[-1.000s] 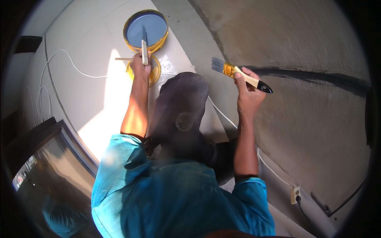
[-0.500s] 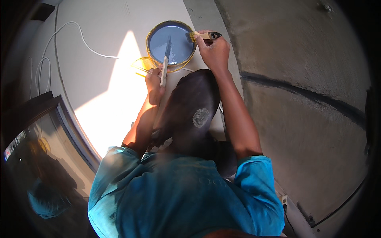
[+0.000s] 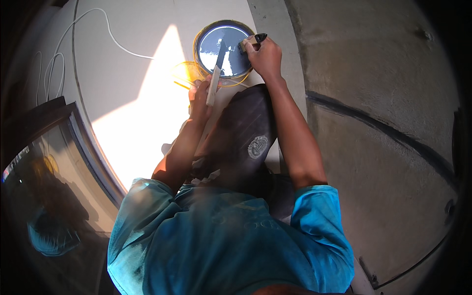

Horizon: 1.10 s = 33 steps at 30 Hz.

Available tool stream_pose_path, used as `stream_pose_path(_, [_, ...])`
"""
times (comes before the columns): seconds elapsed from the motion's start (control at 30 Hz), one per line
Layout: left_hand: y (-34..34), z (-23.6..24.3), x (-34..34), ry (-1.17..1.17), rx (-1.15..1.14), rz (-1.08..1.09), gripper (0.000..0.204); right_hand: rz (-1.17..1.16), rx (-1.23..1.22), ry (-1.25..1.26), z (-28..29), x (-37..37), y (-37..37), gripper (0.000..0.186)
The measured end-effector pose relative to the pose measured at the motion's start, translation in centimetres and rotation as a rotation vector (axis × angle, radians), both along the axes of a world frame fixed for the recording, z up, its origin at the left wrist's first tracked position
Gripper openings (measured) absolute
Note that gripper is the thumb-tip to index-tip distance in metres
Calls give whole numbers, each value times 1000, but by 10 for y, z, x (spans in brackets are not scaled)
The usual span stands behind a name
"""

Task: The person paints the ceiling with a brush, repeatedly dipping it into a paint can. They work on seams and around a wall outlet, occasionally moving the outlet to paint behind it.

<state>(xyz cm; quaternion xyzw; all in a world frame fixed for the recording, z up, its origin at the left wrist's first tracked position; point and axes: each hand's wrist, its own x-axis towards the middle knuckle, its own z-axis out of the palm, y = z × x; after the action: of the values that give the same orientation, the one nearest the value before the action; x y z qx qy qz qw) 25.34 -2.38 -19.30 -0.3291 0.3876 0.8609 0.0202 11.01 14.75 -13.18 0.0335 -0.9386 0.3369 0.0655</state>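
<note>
Beside the grey wall (image 3: 373, 73), at the bucket (image 3: 195, 55) of grey paint (image 3: 235, 58), the left hand (image 3: 199, 100) grips a wooden stick (image 3: 214, 82) and the right hand (image 3: 267, 56) clasps a brush (image 3: 253, 41) just moved from near the wall, its bristles now seemingly meeting the paint.

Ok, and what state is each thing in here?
Bucket: open.
Grey paint: liquid, glossy, inside the bucket.
Brush: gripped by the right hand, bristles at the paint.
Wooden stick: bare near the left hand, grey toward its far end.
White cable: loosely curved.
Dark stripe: wet or dry, cannot tell.
</note>
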Motion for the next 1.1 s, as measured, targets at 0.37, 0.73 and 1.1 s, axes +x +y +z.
stream_pose_path(0.37, [-19, -17, 0, 19, 42, -84, 16, -103, -366, 253, 77, 37, -3, 19])
stream_pose_path(0.73, [-52, -30, -6, -122, -242, -119, 26, -634, -1478, -306, 13, 29, -5, 22])
stream_pose_path(1.1, [-72, 134, -77, 455, -840, 146, 48, -260, -2709, -81, 72, 60, -8, 19])
